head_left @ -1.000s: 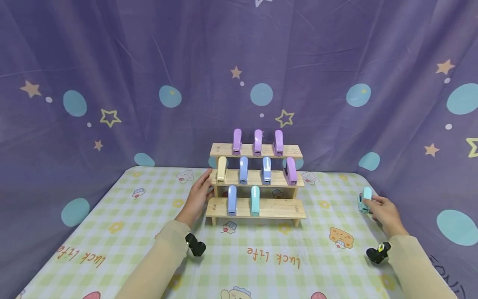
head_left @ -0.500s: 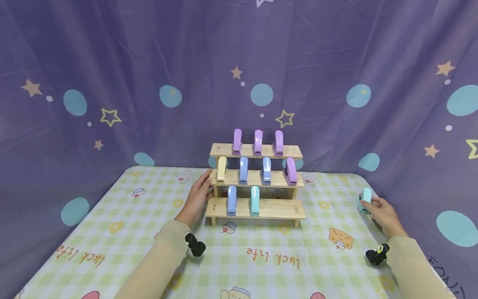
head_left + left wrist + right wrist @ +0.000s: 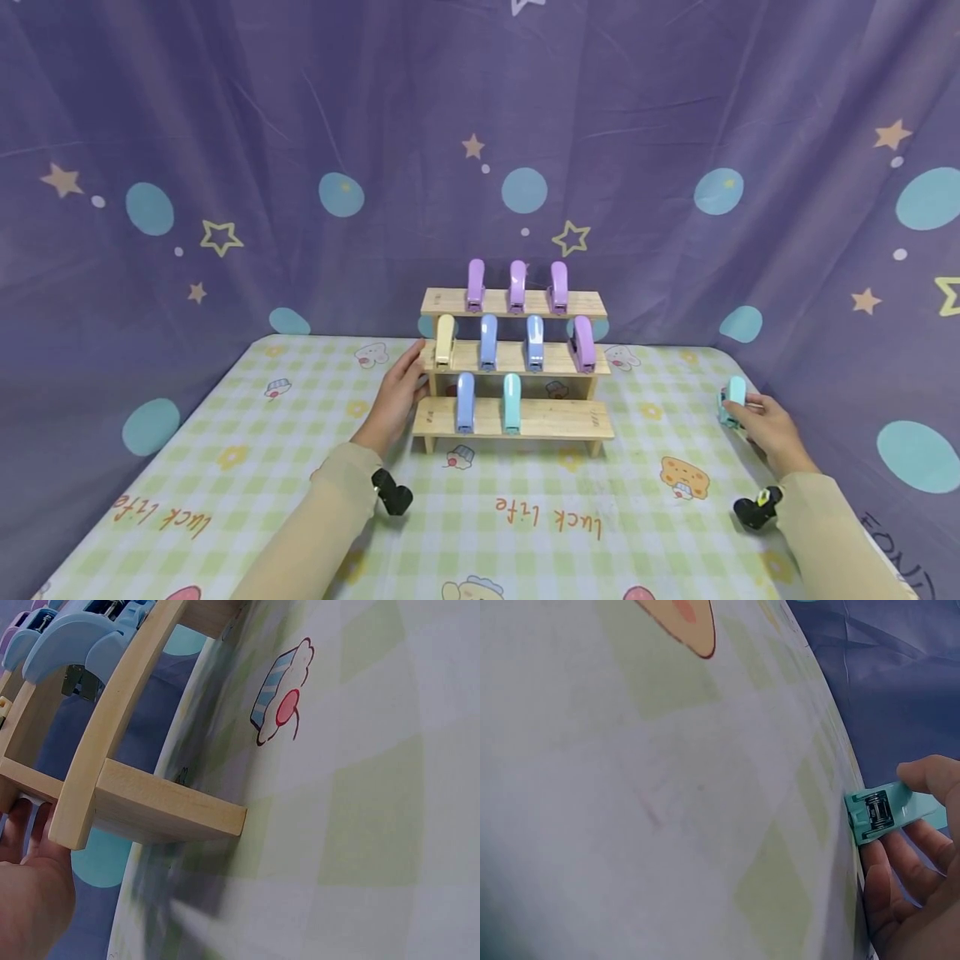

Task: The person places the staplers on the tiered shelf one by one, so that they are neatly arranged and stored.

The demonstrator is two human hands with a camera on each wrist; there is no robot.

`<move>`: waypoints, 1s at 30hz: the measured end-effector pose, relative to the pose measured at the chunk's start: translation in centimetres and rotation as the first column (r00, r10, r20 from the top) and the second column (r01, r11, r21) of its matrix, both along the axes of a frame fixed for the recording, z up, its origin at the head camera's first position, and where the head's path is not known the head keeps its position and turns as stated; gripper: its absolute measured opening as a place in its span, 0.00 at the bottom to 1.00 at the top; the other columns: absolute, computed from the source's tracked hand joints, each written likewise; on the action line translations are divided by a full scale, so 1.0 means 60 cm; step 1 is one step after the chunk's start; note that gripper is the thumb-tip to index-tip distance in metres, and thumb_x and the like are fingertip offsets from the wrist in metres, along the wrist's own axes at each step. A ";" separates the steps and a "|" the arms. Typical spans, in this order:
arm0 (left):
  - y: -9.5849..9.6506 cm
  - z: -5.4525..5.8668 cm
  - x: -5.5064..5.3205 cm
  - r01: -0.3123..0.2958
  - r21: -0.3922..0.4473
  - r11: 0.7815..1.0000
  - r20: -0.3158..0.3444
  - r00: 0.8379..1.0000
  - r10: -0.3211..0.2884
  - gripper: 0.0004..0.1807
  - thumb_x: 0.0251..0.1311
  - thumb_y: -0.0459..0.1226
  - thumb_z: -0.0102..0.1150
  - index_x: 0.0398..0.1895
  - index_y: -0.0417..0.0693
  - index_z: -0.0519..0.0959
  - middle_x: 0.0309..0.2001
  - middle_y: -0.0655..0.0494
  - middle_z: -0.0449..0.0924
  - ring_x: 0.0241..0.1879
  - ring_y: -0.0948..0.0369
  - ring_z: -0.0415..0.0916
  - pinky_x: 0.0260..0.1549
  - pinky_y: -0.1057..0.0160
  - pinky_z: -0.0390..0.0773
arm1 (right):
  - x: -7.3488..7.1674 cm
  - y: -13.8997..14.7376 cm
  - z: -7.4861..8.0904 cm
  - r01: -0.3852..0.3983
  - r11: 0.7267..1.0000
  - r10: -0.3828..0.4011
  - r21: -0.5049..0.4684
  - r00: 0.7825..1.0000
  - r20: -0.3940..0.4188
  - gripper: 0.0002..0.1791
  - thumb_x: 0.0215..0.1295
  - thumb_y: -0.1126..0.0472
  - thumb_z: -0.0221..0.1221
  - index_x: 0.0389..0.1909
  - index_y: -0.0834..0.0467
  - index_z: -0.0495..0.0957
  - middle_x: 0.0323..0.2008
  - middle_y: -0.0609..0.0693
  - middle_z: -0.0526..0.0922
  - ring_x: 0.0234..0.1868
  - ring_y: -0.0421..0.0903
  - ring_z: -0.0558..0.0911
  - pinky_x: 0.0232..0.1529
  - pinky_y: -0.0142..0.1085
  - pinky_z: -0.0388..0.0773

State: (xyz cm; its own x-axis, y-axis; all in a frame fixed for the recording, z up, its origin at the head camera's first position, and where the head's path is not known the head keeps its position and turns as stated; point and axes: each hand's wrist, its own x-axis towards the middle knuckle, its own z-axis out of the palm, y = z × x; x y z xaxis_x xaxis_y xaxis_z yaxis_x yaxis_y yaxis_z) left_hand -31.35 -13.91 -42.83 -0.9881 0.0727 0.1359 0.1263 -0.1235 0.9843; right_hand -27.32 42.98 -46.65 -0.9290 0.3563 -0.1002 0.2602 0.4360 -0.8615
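Observation:
At the table's right edge, my right hand (image 3: 772, 429) holds a small mint-green stapler (image 3: 731, 402) between thumb and fingers. In the right wrist view the stapler (image 3: 889, 810) shows its dark spring end, low at the tabletop; I cannot tell if it touches the cloth. My left hand (image 3: 393, 400) holds the left end of a three-tier wooden display rack (image 3: 558, 417) at its middle tier; the fingertips are partly hidden behind the wood (image 3: 150, 799). On the bottom tier stand a blue stapler (image 3: 466, 402) and another mint-green stapler (image 3: 512, 402).
The middle tier bears a yellow stapler (image 3: 445, 340), two blue ones and a purple stapler (image 3: 583, 342). Three purple staplers (image 3: 517, 285) stand on the top tier. A checked cloth (image 3: 300, 467) covers the table, and a purple curtain (image 3: 420, 108) hangs behind and beside it.
The right hand and its mint-green stapler have shifted very slightly left, with the grip kept. My left hand stays at the rack, and the staplers on the tiers have not moved.

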 end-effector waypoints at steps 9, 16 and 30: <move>0.002 0.003 0.001 -0.012 -0.004 1.000 0.013 1.000 0.012 0.28 0.80 0.43 0.41 0.80 0.52 0.56 0.75 0.50 0.58 0.70 0.49 0.61 0.68 0.52 0.65 | 0.007 -0.009 0.008 0.002 1.000 -0.002 0.024 1.000 -0.005 0.41 0.69 0.44 0.59 0.68 0.70 0.59 0.54 0.62 0.73 0.36 0.39 0.74 0.30 0.32 0.76; -0.001 0.000 0.001 0.000 -0.003 1.000 0.003 1.000 0.000 0.29 0.80 0.43 0.42 0.80 0.51 0.55 0.75 0.49 0.57 0.70 0.49 0.60 0.69 0.50 0.64 | 0.012 -0.022 0.013 -0.070 0.998 0.070 0.004 0.998 -0.001 0.42 0.70 0.44 0.60 0.70 0.69 0.57 0.52 0.59 0.74 0.36 0.38 0.77 0.31 0.33 0.78; -0.001 -0.003 -0.002 0.008 0.016 1.000 -0.003 1.000 -0.008 0.29 0.80 0.42 0.42 0.80 0.51 0.55 0.76 0.49 0.57 0.71 0.49 0.60 0.68 0.52 0.65 | 0.017 -0.077 0.042 -0.295 0.954 0.296 0.056 0.955 -0.016 0.33 0.70 0.48 0.61 0.60 0.70 0.62 0.52 0.68 0.77 0.38 0.43 0.81 0.37 0.37 0.83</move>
